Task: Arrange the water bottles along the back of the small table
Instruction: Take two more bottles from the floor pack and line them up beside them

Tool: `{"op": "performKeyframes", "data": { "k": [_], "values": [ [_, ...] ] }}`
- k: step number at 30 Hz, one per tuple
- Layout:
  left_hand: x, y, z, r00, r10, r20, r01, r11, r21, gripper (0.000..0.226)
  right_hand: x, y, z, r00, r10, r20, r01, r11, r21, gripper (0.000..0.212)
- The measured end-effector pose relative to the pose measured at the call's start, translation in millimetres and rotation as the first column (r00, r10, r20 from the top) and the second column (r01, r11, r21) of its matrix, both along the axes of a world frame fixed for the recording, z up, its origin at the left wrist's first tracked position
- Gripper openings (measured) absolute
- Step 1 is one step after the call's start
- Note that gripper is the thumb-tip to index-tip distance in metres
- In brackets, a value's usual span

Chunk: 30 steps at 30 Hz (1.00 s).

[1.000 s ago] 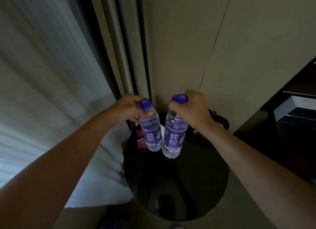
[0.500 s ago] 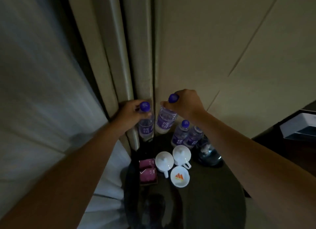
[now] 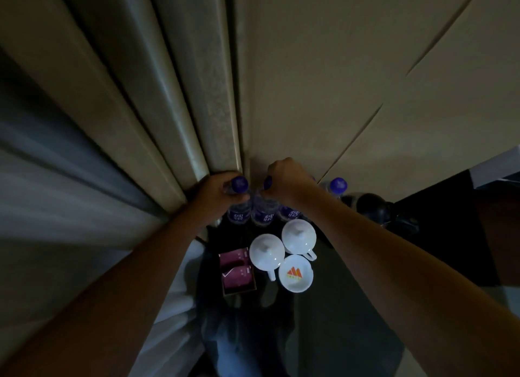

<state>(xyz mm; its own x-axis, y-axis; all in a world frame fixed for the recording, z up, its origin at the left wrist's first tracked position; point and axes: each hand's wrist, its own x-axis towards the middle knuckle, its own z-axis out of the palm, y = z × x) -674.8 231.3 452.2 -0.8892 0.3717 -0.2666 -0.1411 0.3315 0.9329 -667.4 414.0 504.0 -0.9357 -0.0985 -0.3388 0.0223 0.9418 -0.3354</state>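
At table's back, hands (image 3: 216, 192) (image 3: 287, 179) grip bottles (image 3: 239, 212).

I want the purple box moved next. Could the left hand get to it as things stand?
Probably not yet: the left hand has its grip shut on the left bottle at the table's back. Once it lets go, the purple box lies uncovered just below that forearm, beside the white cups.
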Motion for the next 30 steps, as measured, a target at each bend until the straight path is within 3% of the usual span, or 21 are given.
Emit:
{"op": "performKeyframes", "data": {
  "k": [6,10,19,26,30],
  "values": [
    [0.6,-1.8,-5.9,0.998,0.026,0.057,-0.027,0.999,0.019,0.040,-6.0,-3.1,-2.3,1.000,0.013,-0.025,-0.014,0.999,-0.045,0.037],
    [1.8,1.3,-5.8,0.998,0.018,0.056,-0.017,1.000,-0.017,0.039,-4.3,-1.7,-0.3,0.993,0.106,0.042,-0.106,0.994,-0.009,0.048],
    [9.1,-4.1,-7.9,0.996,-0.046,0.072,0.047,0.999,-0.015,0.039,-4.0,-1.3,2.8,0.987,0.114,0.113,-0.117,0.993,0.024,0.053],
    [10.4,-2.1,-2.8,0.999,-0.040,0.033,0.040,0.999,-0.013,0.032,-1.6,-2.3,1.7,0.987,0.115,0.114,-0.120,0.992,0.042,0.063],
    [9.2,0.2,-5.7,1.000,0.004,-0.016,-0.005,1.000,-0.016,0.040,1.4,-1.1,0.5,0.989,0.109,0.103,-0.112,0.993,0.023,0.062]
  ]
}}
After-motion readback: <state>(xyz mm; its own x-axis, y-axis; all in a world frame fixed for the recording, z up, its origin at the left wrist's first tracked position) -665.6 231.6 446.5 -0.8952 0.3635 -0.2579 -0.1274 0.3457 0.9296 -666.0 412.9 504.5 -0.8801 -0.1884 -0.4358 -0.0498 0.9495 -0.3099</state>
